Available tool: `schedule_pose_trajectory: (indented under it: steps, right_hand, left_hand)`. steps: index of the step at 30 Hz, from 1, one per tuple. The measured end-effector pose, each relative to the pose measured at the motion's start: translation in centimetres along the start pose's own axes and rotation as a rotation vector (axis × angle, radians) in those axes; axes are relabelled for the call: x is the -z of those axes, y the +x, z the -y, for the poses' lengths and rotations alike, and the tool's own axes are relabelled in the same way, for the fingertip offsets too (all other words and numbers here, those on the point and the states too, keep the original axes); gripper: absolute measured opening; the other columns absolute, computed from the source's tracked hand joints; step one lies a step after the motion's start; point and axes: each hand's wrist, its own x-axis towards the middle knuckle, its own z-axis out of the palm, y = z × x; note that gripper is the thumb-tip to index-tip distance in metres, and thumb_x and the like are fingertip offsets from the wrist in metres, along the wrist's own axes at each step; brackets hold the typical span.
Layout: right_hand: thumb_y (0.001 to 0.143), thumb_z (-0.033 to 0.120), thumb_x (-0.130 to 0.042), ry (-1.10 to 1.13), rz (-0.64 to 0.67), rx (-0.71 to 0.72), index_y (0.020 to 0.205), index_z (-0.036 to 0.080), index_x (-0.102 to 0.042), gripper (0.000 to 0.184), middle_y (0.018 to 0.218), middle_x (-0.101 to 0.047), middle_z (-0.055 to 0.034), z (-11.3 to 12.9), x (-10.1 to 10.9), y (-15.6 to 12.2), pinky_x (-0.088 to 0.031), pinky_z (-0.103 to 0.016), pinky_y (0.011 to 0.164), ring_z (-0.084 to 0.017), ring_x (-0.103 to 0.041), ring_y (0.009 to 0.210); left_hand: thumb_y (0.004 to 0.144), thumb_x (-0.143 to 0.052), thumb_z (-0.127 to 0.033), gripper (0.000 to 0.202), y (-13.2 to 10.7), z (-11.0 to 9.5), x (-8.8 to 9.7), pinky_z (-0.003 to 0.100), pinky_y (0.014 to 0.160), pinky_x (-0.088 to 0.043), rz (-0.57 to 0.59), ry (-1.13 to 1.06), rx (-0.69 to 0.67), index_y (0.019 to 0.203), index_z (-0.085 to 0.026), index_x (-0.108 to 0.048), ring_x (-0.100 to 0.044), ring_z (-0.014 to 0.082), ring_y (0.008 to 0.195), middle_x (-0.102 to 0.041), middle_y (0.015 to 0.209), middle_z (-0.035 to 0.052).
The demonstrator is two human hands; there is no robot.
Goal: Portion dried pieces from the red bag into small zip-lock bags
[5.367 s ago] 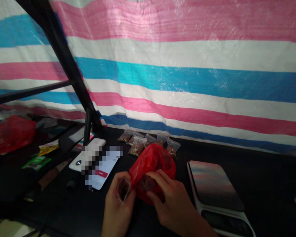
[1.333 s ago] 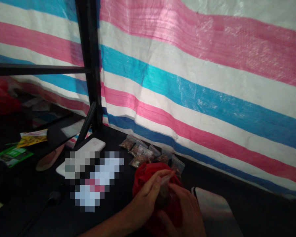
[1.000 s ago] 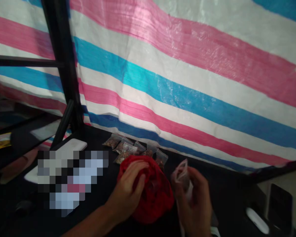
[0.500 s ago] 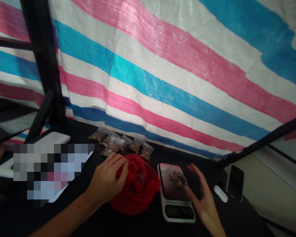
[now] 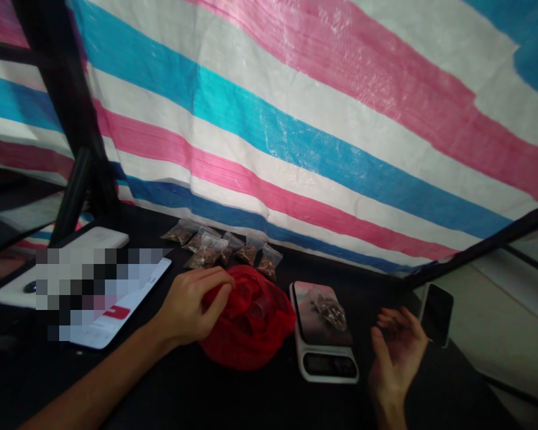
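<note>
A kitchen scale [image 5: 327, 337] with a dark display lies on the black table, and a small clear zip bag of brown bits [image 5: 330, 310] rests on its platform. Left of it sits an open red plastic bag [image 5: 246, 346]; clear plastic shows inside. My left hand [image 5: 192, 304] is curled over the bag's left rim, its fingertips partly hidden in the folds. To the right of the scale, my right hand [image 5: 399, 346] is raised with loosely bent, parted fingers and nothing in it. Several filled zip bags [image 5: 206, 254] lie in a group behind the red bag.
A dark-screened phone [image 5: 437, 315] stands near the right edge. On the left lie a lit screen device [image 5: 138, 304] and a white device [image 5: 110, 239], partly blurred out. Striped sheeting [image 5: 269, 137] hangs behind the black table [image 5: 251, 400], between dark frame posts [image 5: 58, 77].
My right hand has moved right, off the zip bag on the scale, leaving it lying there. It now covers the small white object near the phone. My left hand stays at the red bag.
</note>
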Motion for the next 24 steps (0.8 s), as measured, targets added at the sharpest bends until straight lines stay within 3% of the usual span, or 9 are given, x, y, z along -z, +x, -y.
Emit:
schedule_pose_trajectory:
  steps: [2,4,7,11,13,16,19,24]
  right_hand:
    - [0.084,0.038,-0.072,-0.009,0.024,0.001,0.135,0.026,-0.049,0.057,0.114,-0.054,-0.0065,0.3,-0.1,-0.2,-0.042,-0.041,0.087,-0.024,-0.054,0.097]
    - [0.085,0.039,-0.071,-0.02,0.049,-0.004,0.136,0.026,-0.048,0.057,0.114,-0.054,-0.0069,0.4,-0.2,-0.3,-0.042,-0.041,0.087,-0.024,-0.054,0.097]
    - [0.087,0.04,-0.068,-0.048,0.079,-0.012,0.137,0.026,-0.047,0.056,0.115,-0.053,-0.0071,0.3,-0.1,-0.5,-0.042,-0.042,0.089,-0.024,-0.054,0.098]
    - [0.091,0.041,-0.064,-0.115,0.13,-0.036,0.139,0.025,-0.046,0.053,0.118,-0.055,-0.0083,-0.3,0.2,-0.9,-0.042,-0.044,0.092,-0.026,-0.054,0.102]
    - [0.093,0.041,-0.061,-0.151,0.157,-0.043,0.14,0.025,-0.046,0.052,0.119,-0.055,-0.0087,-0.5,0.4,-1.2,-0.043,-0.045,0.093,-0.026,-0.055,0.104]
    - [0.097,0.042,-0.056,-0.21,0.239,-0.041,0.134,0.026,-0.052,0.041,0.121,-0.058,-0.0093,-0.2,0.5,-1.0,-0.044,-0.046,0.094,-0.027,-0.057,0.107]
    - [0.097,0.04,-0.057,-0.277,0.403,-0.028,0.121,0.028,-0.063,0.028,0.122,-0.063,-0.0085,0.7,-0.1,0.2,-0.044,-0.048,0.099,-0.029,-0.057,0.115]
    - [0.077,0.032,-0.079,-0.365,0.662,0.009,0.117,0.032,-0.072,0.041,0.113,-0.074,-0.0042,1.4,-2.4,2.5,-0.041,-0.053,0.103,-0.032,-0.063,0.111]
  left_hand:
    - [0.099,-0.042,-0.021,0.027,0.0,0.2,0.3,0.032,0.078,-0.052,-0.07,-0.005,-0.015,0.086,-0.018,-0.066,-0.068,0.0193,0.081,-0.072,0.084,0.0049]
    - [0.099,-0.041,-0.021,0.029,0.2,0.4,0.3,0.036,0.093,-0.05,-0.088,-0.012,-0.049,0.089,-0.018,-0.067,-0.068,0.0225,0.097,-0.075,0.093,0.0067]
    - [0.1,-0.042,-0.023,0.027,0.4,0.6,0.0,0.041,0.107,-0.043,0.018,0.021,-0.067,0.101,-0.02,-0.069,-0.063,0.0254,0.119,-0.075,0.114,0.007]
    - [0.104,-0.039,-0.03,0.031,0.6,0.4,-0.3,0.036,0.09,-0.052,0.294,0.05,-0.006,0.106,-0.023,-0.069,-0.07,0.0223,0.098,-0.075,0.108,0.005]
    - [0.104,-0.036,-0.03,0.033,0.6,0.3,-0.3,0.033,0.086,-0.052,0.339,0.017,0.001,0.101,-0.023,-0.068,-0.07,0.0207,0.094,-0.074,0.103,0.0047]
    - [0.104,-0.036,-0.03,0.032,0.6,0.3,0.0,0.031,0.09,-0.05,0.274,-0.049,-0.001,0.098,-0.022,-0.067,-0.068,0.0201,0.099,-0.072,0.104,0.0059]
    - [0.104,-0.035,-0.029,0.034,0.5,0.5,0.2,0.029,0.088,-0.05,0.192,-0.105,0.026,0.095,-0.021,-0.067,-0.066,0.0193,0.096,-0.07,0.1,0.0059]
    - [0.104,-0.036,-0.028,0.036,0.5,0.6,0.1,0.027,0.079,-0.049,0.107,-0.18,0.065,0.085,-0.02,-0.065,-0.065,0.0176,0.083,-0.069,0.087,0.0037]
